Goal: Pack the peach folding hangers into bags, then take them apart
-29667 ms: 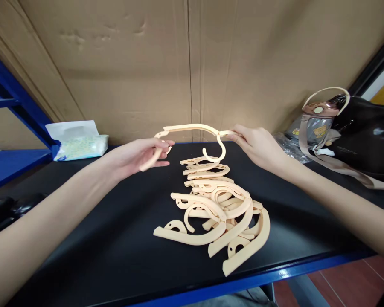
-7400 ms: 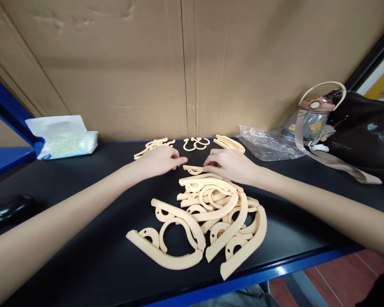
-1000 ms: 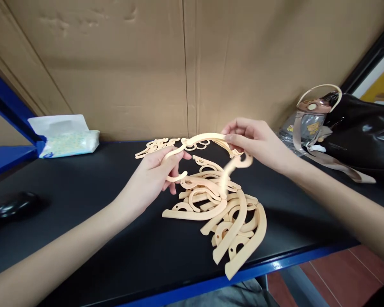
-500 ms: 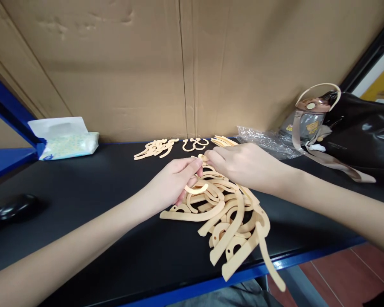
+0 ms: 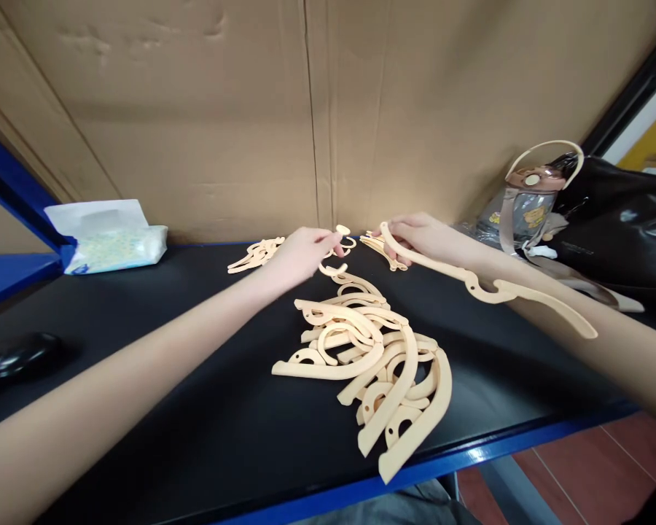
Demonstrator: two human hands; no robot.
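My left hand (image 5: 309,255) pinches a small curved beige hook (image 5: 333,270), held above the table near the back. Between the fingers of my right hand (image 5: 415,237) is a long wavy beige piece (image 5: 481,290), which slants down to the right across my forearm. Below and between the hands lies a pile of curved beige hanger pieces (image 5: 396,390). Two smaller groups sit at the back, thin beige pieces (image 5: 256,255) left of my left hand and stacked slim pieces (image 5: 385,251) by my right fingers. Part of each group is hidden by a hand.
A pack of wipes (image 5: 114,248) lies at the back left, and a black mouse (image 5: 22,355) at the left. A bottle with a strap (image 5: 530,208) and a black bag (image 5: 623,226) stand at the right. Cardboard (image 5: 197,124) walls off the back of the black table (image 5: 186,430).
My hands have moved apart. The left went back with the hook; the right moved right and back, lifting the long wavy piece off the pile.
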